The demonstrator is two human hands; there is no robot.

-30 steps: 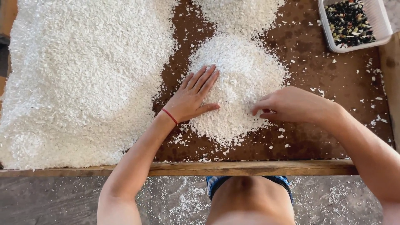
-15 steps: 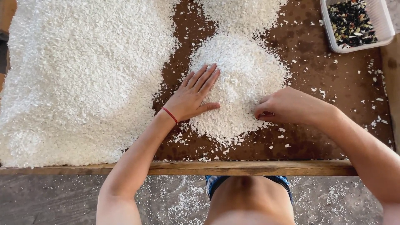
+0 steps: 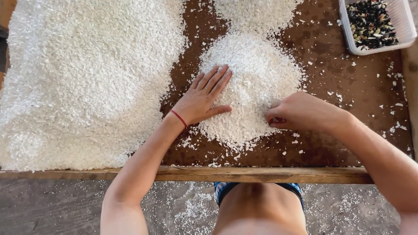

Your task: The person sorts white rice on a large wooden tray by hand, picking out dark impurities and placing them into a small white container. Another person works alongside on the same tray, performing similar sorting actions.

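A small mound of white flakes (image 3: 257, 74) lies on the brown board (image 3: 331, 74) in front of me. My left hand (image 3: 203, 96) rests flat on the mound's left side, fingers together and stretched out, a red band on the wrist. My right hand (image 3: 300, 112) sits at the mound's lower right edge with the fingers curled under, pinching among the flakes; whether it holds anything is hidden.
A much larger heap of white flakes (image 3: 82, 74) covers the board's left half. Another pile (image 3: 254, 13) lies at the top. A white plastic tub (image 3: 402, 21) with dark bits stands at the top right. A wooden rail (image 3: 244, 174) edges the board near me.
My right hand has slid slightly down and left along the mound's edge. My left hand has stayed flat in place.
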